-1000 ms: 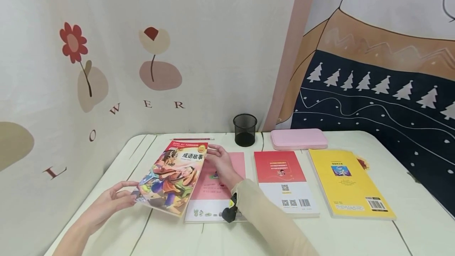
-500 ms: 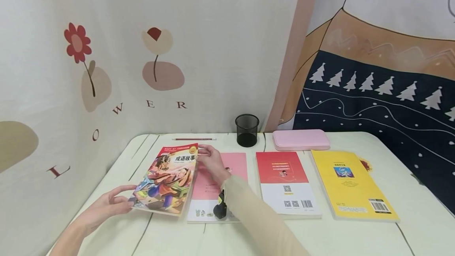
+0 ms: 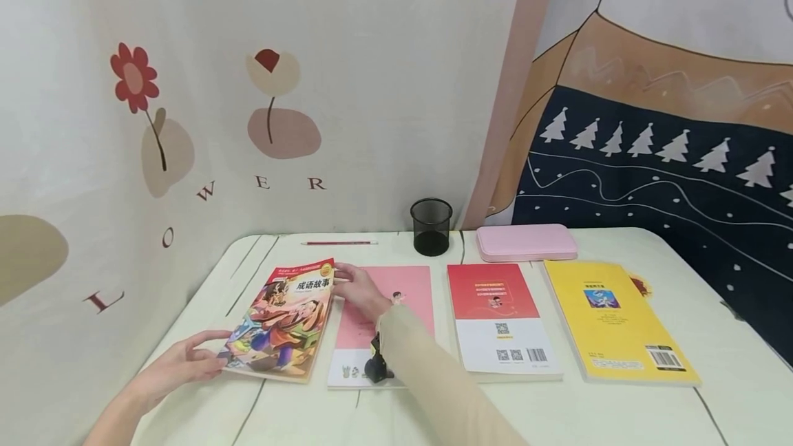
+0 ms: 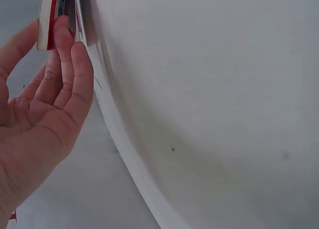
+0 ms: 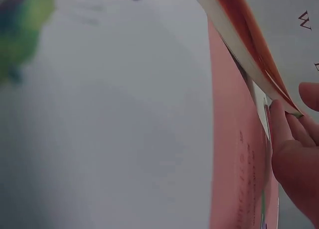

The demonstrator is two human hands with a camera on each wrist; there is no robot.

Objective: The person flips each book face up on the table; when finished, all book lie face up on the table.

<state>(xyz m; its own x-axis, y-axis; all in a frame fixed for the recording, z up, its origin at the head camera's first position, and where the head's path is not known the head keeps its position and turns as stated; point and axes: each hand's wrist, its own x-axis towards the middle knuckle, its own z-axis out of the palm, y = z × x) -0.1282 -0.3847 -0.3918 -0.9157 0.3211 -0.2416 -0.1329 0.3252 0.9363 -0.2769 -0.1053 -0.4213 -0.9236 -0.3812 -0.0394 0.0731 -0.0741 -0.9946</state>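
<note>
A storybook [image 3: 279, 322] with a colourful illustrated cover and a red top band is held slightly tilted at the left of the table. My left hand [image 3: 176, 367] pinches its lower left corner; in the left wrist view the thumb and fingers [image 4: 79, 64] lie on either side of the book's corner [image 4: 45, 25]. At the upper right edge, my right hand [image 3: 359, 288] holds the same book, its fingers [image 5: 281, 122] under the edge in the right wrist view. A pink and white book [image 3: 415, 288] lies beneath my right forearm, partly hidden by it.
To the right lie a red and white book [image 3: 495, 294] and a yellow book [image 3: 619, 322]. Along the back are a pencil [image 3: 339, 243], a black mesh pen holder [image 3: 430, 226] and a pink pencil case [image 3: 526, 243]. A printed curtain [image 3: 372, 88] hangs behind the table.
Both hands have carried the storybook left and lower, away from the pink and white book, more of which now shows. The other books have stayed put.
</note>
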